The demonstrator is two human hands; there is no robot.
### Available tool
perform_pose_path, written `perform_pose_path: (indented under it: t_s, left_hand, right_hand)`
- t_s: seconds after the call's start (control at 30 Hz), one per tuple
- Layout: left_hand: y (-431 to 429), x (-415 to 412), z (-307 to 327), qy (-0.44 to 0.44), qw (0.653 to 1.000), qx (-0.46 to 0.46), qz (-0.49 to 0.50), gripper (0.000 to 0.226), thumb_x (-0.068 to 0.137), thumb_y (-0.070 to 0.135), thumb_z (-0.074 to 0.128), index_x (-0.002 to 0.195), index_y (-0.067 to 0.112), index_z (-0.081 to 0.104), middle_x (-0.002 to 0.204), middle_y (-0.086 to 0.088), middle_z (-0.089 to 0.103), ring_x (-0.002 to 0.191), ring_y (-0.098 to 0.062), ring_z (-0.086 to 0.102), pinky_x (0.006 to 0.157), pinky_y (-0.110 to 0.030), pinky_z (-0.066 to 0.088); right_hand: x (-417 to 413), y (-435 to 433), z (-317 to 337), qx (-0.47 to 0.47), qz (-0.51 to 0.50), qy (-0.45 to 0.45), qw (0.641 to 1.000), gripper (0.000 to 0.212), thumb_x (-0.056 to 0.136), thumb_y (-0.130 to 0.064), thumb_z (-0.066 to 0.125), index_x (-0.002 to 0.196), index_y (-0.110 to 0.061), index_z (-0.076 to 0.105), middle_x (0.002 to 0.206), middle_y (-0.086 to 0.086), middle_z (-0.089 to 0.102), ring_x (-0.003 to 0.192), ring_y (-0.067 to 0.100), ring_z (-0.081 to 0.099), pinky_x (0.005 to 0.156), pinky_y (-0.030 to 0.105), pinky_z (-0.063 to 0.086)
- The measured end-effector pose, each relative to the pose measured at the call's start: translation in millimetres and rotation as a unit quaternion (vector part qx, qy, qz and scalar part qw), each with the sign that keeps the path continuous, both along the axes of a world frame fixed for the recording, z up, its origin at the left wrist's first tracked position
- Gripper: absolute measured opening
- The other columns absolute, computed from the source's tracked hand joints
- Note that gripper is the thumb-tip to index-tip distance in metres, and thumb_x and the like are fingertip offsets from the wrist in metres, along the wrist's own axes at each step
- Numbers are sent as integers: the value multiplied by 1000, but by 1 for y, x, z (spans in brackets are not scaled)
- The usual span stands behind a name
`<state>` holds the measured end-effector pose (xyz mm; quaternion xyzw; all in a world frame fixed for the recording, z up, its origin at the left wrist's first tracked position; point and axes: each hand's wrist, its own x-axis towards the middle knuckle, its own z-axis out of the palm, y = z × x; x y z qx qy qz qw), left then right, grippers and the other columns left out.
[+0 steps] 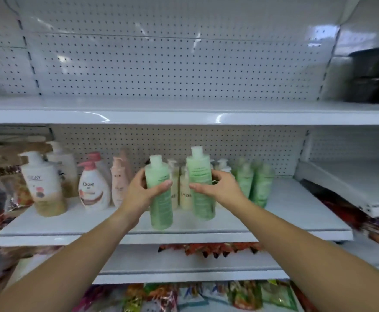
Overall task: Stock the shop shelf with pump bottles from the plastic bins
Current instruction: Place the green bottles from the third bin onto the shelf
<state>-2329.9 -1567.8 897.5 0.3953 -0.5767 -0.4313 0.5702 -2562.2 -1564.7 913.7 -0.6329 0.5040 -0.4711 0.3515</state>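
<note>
Partway through, by the look of it. Holding a translucent green plastic bottle with pale flat cap (160, 194) in the left hand (139, 192), centre of frame, grip clamped round its middle. Same just to the right: second green plastic bottle (200, 188) in the right hand (221, 186), grip clamped round its waist, held a little higher. Both upright over the front part of the white metal middle shelf (296, 212). Cannot tell whether either base is down on it: too blurred.

Already on that shelf:
- cluster of matching green bottles (255, 183), right of centre
- cream pump bottles (185, 195), directly behind the two in hand
- pink pump bottles (118, 183), left of centre
- white Dove pump bottle (92, 190) and large white-and-gold Olay pump bottle (45, 190), further left

Left to do, judging by free space: front strip and right end of the middle shelf unfilled, and nothing at centre of the white top shelf (184, 114) across the upper frame. Plastic bins out of view, so no count of remaining stock. Likely next: seat both bottles beside the green cluster.
</note>
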Motion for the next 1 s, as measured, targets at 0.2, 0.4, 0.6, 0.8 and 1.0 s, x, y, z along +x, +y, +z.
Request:
perform_pose_path:
  t_s: [0.2,0.4,0.6,0.8,1.0]
  left_hand:
    - [-5,-78,1,9,997,16,-73,53,76,29,84,122,24,58,111,-4,73,98,-28,72,86,-48,58]
    - [-19,-139,11,-4,989,17,-146,48,81,40,79,121,21,61,108,-4,74,97,-24,72,83,-42,59]
    - [-41,-182,32,33,972,41,-230,35,84,35,75,108,12,66,88,-2,74,85,-21,73,71,-34,58]
    - [-68,-204,43,16,957,44,-286,45,82,47,68,109,10,69,100,-14,73,92,-27,71,84,-43,56]
    - [-85,-226,36,-22,958,60,-279,54,85,52,57,124,14,62,117,-14,70,111,-33,66,98,-50,51]
  right_hand:
    - [-74,13,-5,10,-59,-41,997,48,65,-36,91,106,-24,72,100,-10,76,91,6,72,85,35,60]
    - [-123,14,-3,8,-90,-73,993,36,80,-32,81,111,-31,63,105,-7,74,93,11,73,83,37,60]
    - [-165,0,10,2,-151,-101,983,47,87,-40,72,126,-23,51,114,0,68,99,15,69,81,35,58]
    - [-193,-14,20,21,-170,-130,977,34,100,-38,53,130,-22,45,114,2,65,95,12,66,66,24,52]
    - [-219,-27,8,56,-159,-138,976,41,101,-32,52,140,-24,45,124,2,65,112,20,64,101,46,50]
